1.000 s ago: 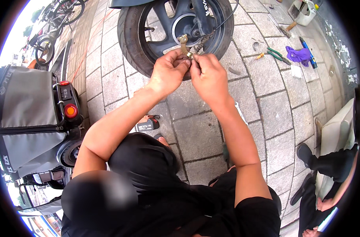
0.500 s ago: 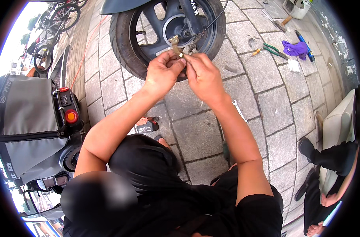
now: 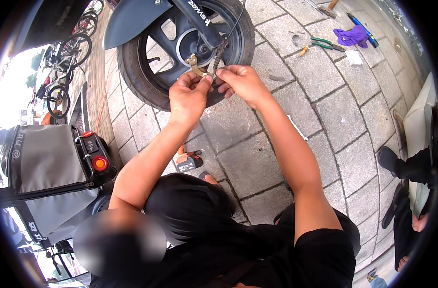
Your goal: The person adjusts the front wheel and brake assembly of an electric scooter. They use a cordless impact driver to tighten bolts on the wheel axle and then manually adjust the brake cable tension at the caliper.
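Both my hands are up in front of the scooter's front wheel (image 3: 149, 89). Between the thumb and fingers of my left hand (image 3: 189, 96) is a curved, brass-coloured metal lever (image 3: 194, 62), its forked end pointing up toward the hub. My right hand (image 3: 245, 85) is just beside it, thumb and forefinger pinched near the lever's lower end; whatever they grip is too small to make out. A dark coil spring (image 3: 218, 54) on a cable hangs from the fork (image 3: 200, 21) down toward these fingertips.
On the paving to the right lie green-handled pliers (image 3: 327, 44), a purple cloth (image 3: 351, 36), a blue tube (image 3: 363, 30), a hammer (image 3: 328, 10) and a wrench (image 3: 297, 127). A cordless tool (image 3: 188, 161) rests by my foot. A grey delivery box (image 3: 51, 158) stands left; another person's shoes (image 3: 390, 162) are right.
My view has shifted, so the wheel sits farther left and lower. My right fingers have drawn slightly away from the left hand, and the lever is tilted more to the left.
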The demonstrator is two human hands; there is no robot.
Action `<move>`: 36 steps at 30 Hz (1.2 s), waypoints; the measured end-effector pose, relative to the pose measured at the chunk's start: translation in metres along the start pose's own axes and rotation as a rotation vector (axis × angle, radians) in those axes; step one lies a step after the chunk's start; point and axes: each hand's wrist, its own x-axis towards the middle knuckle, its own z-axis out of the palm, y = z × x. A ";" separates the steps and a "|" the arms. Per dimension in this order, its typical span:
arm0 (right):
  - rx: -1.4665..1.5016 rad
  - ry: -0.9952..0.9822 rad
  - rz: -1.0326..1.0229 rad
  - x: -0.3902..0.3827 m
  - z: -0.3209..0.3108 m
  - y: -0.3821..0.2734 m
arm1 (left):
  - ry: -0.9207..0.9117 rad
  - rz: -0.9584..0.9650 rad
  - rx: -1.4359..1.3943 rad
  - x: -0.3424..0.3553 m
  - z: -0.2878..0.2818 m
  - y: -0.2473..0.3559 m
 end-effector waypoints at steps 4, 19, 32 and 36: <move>0.054 -0.099 -0.009 0.002 0.000 -0.015 | 0.011 0.030 0.059 0.001 -0.001 -0.003; 0.203 -0.041 -0.198 0.010 0.023 0.002 | -0.019 0.066 0.137 0.001 -0.013 -0.007; 0.066 -0.011 -0.230 0.014 0.018 0.006 | 0.064 0.074 0.042 -0.002 -0.003 -0.009; 0.046 0.021 -0.200 0.017 0.017 0.005 | 0.081 0.028 -0.020 0.000 0.006 -0.008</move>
